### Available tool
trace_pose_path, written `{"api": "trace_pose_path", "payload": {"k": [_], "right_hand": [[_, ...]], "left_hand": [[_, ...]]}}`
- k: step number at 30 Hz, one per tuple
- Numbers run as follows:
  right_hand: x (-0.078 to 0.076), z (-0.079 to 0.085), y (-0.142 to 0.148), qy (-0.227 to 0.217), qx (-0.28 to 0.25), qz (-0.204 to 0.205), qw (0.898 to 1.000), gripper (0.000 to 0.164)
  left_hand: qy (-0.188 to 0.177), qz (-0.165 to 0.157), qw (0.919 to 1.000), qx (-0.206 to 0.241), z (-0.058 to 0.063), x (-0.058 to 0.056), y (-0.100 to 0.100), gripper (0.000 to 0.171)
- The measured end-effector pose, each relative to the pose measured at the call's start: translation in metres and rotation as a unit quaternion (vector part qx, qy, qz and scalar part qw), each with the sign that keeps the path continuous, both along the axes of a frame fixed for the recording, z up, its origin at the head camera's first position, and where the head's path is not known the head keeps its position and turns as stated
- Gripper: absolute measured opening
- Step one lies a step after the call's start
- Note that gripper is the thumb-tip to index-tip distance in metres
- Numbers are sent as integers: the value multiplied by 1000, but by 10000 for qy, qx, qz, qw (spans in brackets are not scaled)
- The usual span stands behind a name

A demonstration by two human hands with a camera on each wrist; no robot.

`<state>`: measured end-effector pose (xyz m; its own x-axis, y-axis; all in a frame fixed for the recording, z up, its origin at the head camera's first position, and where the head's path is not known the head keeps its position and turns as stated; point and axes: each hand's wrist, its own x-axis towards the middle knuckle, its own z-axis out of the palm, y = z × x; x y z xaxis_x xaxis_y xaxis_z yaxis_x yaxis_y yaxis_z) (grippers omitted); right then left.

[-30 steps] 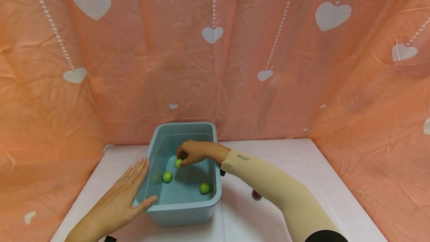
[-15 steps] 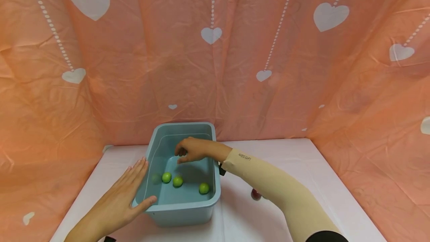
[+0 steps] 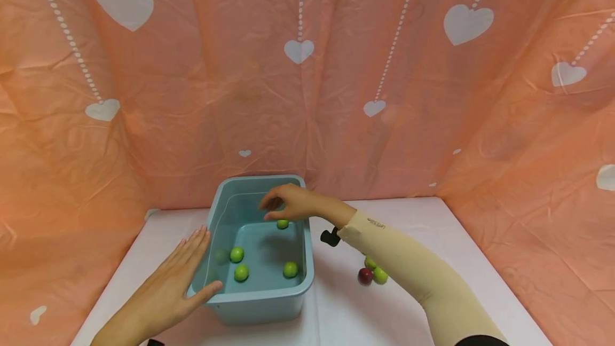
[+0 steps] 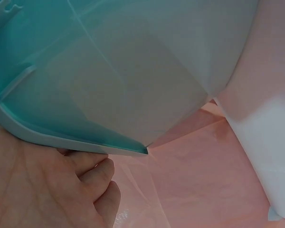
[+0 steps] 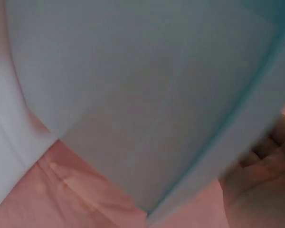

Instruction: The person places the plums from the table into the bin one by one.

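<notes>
A blue-grey plastic tub stands on the white table. Against its left rim, my left hand lies with fingers stretched out and thumb over the near corner; the left wrist view has this hand beside the tub's rim. My right hand is over the tub's right side, fingers loosely bent and holding nothing. Partly covered by it is a small green round fruit in the tub. Other green fruits lie on the tub floor: one at the left, one near the front and one at the right.
On the table right of the tub sit a dark red round fruit and green ones, partly hidden by the right sleeve. A peach curtain with white hearts hangs behind and at both sides.
My right hand has let go of a green fruit, which rolled toward the front, and has moved up and right. Another green fruit now shows beneath it. More fruits appear beside the sleeve.
</notes>
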<state>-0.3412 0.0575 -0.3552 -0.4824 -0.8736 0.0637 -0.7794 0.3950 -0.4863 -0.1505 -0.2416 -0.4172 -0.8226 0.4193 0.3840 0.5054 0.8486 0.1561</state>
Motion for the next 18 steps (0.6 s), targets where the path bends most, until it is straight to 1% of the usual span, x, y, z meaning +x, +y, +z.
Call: {"api": "trace_pose_path", "payload": {"k": [5,11,18], "right_hand": [[0,4,15,-2,-273,-77,9996,35],[6,5,36,-109,-609,-174,9979,35],[13,4,60,-383,-1083,-314,9929,34]], "left_hand": [[-130,67,9999,-27,1,1,0,100],[-392,139,9991,-33,2,2,1,100],[-326,120,9994,-49,2,2,1,100]]}}
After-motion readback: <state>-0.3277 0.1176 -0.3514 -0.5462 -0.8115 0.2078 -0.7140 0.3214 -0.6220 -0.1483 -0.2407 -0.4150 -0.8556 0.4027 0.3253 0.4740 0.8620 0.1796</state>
